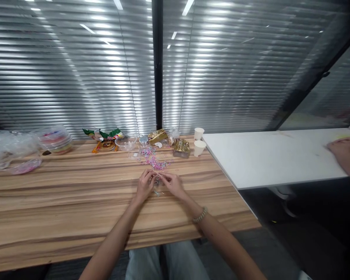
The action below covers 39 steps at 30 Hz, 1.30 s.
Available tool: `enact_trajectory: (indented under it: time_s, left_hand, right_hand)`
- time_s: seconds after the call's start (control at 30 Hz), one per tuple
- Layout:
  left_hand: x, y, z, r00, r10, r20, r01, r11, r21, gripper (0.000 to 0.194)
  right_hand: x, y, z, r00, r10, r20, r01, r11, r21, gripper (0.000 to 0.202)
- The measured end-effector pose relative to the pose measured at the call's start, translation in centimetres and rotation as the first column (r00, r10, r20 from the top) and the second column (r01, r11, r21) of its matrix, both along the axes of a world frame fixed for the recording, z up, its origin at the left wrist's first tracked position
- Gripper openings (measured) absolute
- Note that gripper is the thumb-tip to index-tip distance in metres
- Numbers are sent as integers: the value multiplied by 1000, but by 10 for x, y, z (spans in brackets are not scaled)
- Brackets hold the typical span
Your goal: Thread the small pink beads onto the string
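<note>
My left hand (146, 183) and my right hand (171, 183) meet at the fingertips over the wooden table (76, 194). Both hands are closed in a pinch; what lies between the fingertips is too small to make out. Just beyond them is a loose pile of small pink, purple and white beads (157, 163). A few tiny pale pieces (156, 193) lie below the fingertips, between the hands. A beaded bracelet (200, 215) circles my right wrist.
Behind the beads stand a clear bowl (126, 143), a small jar (144, 141), gold packets (181, 147) and paper cups (199, 148). Stacked tubs (55, 139) and plastic bags (10, 147) are at left. Another person's hands (342, 149) rest over the white table (268, 159).
</note>
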State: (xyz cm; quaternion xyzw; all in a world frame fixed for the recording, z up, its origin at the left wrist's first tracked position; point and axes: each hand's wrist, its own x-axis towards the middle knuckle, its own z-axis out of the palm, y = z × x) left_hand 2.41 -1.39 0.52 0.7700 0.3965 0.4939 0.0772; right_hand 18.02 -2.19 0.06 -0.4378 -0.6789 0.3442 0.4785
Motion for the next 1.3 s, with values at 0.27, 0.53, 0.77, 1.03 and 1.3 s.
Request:
enact_trajectory:
  time_s: [0.27,0.53,0.77,1.03,1.3]
  left_hand:
    - [-2,2,-5,1000,9,-17,-8,1000,6,10]
    - [-3,3,-12,990,23,-140,-14,998,64,12]
    - [-4,3,-15,976,89,-199,-70,993,99,16]
    - [-2,2,-15,968,112,-223,-96,992,83,17]
    - [0,-1,-15,969,130,-208,-126,991,34,14]
  right_hand:
    - [-3,3,-3,982,44,-181,-63,992,-105,37]
    - [-4,6,-8,976,21,-215,-50,990,-131,38]
    - [-2,6,-12,998,-2,-63,-2,998,-67,31]
    - [-1,3,-10,998,-33,56,33,999,13,28]
    - [0,1,-6,987,-42,154,33,998,59,27]
